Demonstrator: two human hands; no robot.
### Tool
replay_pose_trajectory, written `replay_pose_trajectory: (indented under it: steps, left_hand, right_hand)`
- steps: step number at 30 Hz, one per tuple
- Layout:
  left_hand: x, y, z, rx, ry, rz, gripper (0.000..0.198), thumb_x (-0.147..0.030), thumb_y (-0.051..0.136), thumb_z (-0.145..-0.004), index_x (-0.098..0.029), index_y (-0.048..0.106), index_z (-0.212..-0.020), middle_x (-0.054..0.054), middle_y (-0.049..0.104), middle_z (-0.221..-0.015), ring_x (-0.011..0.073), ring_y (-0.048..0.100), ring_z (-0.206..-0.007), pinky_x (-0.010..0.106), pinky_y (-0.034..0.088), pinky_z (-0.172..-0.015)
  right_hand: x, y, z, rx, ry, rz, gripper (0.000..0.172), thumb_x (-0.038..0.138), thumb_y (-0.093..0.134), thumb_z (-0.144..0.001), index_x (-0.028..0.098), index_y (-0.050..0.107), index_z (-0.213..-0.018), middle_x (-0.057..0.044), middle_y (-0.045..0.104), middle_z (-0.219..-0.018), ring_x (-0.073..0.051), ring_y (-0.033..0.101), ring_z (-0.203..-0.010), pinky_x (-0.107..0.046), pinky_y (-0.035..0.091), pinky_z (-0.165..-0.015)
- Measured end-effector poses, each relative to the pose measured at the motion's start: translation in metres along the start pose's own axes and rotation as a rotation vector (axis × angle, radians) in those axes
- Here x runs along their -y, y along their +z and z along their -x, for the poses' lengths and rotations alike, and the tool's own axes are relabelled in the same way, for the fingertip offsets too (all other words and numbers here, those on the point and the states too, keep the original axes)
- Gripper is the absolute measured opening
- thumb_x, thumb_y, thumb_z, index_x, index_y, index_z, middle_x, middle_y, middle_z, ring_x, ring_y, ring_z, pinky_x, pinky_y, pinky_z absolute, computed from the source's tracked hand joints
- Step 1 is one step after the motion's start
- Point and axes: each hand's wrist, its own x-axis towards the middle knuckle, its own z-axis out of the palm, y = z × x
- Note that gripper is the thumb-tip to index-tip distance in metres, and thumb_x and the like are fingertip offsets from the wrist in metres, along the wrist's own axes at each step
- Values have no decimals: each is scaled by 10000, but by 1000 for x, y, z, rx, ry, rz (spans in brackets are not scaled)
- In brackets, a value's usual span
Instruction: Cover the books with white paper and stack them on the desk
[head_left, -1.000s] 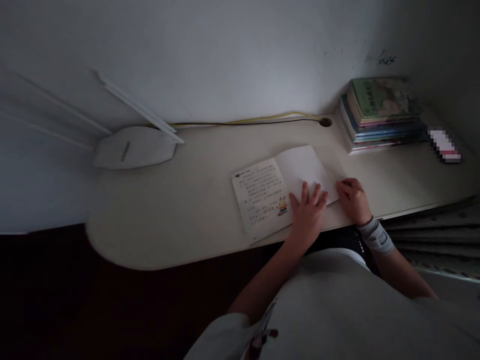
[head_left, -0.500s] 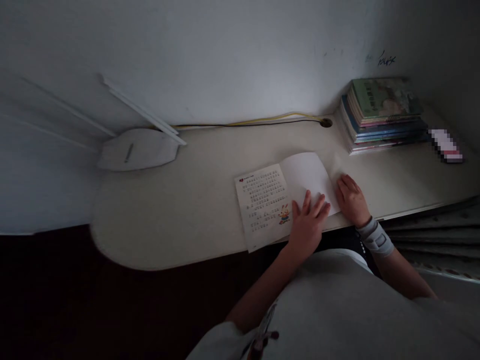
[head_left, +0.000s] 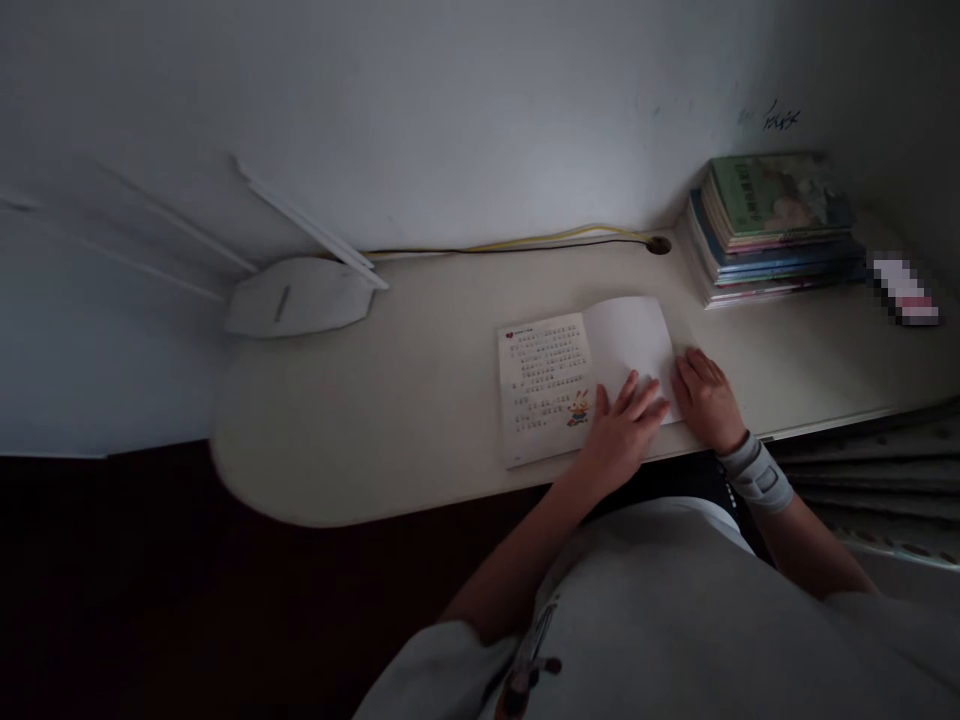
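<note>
An open book (head_left: 544, 440) lies on the desk in front of me. Its left page carries lines of print and a small cartoon rabbit; its right page looks blank. My left hand (head_left: 621, 435) rests with spread fingers on the lower part of the right page. Beside the book's right edge, my right hand (head_left: 709, 402) lies palm down, fingers stretched out and close together, on or just by the page edge. A grey band (head_left: 759, 472) wraps my right wrist.
A white router (head_left: 304, 298) with long antennas stands at the desk's left. Yellow and black cables (head_left: 510, 244) run along the wall to a round hole (head_left: 658, 245). Stacked books (head_left: 780, 225) and a blurred-out phone-like object (head_left: 904, 290) sit right. The desk's front edge (head_left: 420, 505) is close to me.
The open book has turned a little and sits straighter, its lower left corner further from the desk's front edge. Both hands stay at the book. The view has shifted slightly.
</note>
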Motion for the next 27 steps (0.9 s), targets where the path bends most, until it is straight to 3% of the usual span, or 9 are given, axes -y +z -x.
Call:
replay_pose_trajectory:
  steps: [4, 7, 10, 12, 14, 17, 21, 27]
  left_hand:
    - [17, -14, 13, -127, -14, 93, 570, -370, 468, -915, -190, 324, -1436, 169, 181, -1559, 267, 135, -1445, 509, 247, -1121]
    - [41, -20, 31, -259, -226, 51, 589, -450, 416, -922, -199, 310, -1445, 162, 226, -1548, 297, 131, -1443, 555, 195, -1125]
    - [64, -15, 46, -346, -566, -7, 615, -456, 370, -930, -140, 288, -1452, 221, 252, -1523, 359, 171, -1423, 622, 223, -1081]
    - [73, -10, 51, -341, -656, -13, 645, -469, 360, -926, -107, 276, -1454, 242, 263, -1511, 379, 207, -1409, 621, 243, -1071]
    - [79, -6, 55, -328, -650, -4, 650, -483, 351, -924, -106, 287, -1449, 230, 284, -1507, 372, 234, -1402, 599, 245, -1083]
    - [87, -2, 62, -354, -611, 30, 645, -498, 324, -923, -93, 328, -1425, 230, 343, -1479, 342, 282, -1390, 554, 264, -1097]
    - [96, 1, 69, -422, -566, 74, 651, -505, 279, -926, -68, 344, -1404, 238, 406, -1437, 302, 360, -1357, 500, 308, -1096]
    - [94, 2, 66, -435, -601, 72, 652, -488, 258, -927, -58, 308, -1413, 244, 377, -1454, 307, 325, -1377, 513, 304, -1094]
  right_hand:
    - [-2, -9, 2, 4, 30, 40, 392, 277, 359, -949, 112, 551, -1248, -208, 541, -1324, -304, 468, -1266, -521, 377, -1019]
    - [8, -26, -7, -1, 18, 45, 434, 334, 381, -947, 110, 514, -1294, -231, 473, -1383, -330, 407, -1313, -554, 343, -1031]
    - [31, -35, -27, 80, -204, -16, 503, 416, 405, -939, 154, 451, -1366, -194, 396, -1457, -306, 321, -1371, -542, 277, -1084]
    - [46, -30, -42, 180, -386, -35, 556, 492, 456, -906, 199, 446, -1378, -160, 376, -1478, -311, 290, -1386, -568, 216, -1103]
    - [55, -19, -53, 285, -499, -28, 620, 560, 510, -857, 212, 462, -1368, -162, 373, -1480, -343, 299, -1376, -618, 203, -1081]
    - [51, -1, -59, 380, -543, -17, 699, 601, 525, -829, 196, 432, -1392, -186, 352, -1485, -371, 320, -1360, -636, 271, -1029]
    - [43, 5, -54, 370, -511, 17, 729, 628, 475, -841, 192, 389, -1420, -184, 331, -1495, -375, 311, -1362, -617, 299, -1020]
    - [61, 8, -51, 341, -601, 13, 716, 634, 442, -854, 155, 426, -1385, -173, 355, -1485, -339, 309, -1369, -618, 212, -1073]
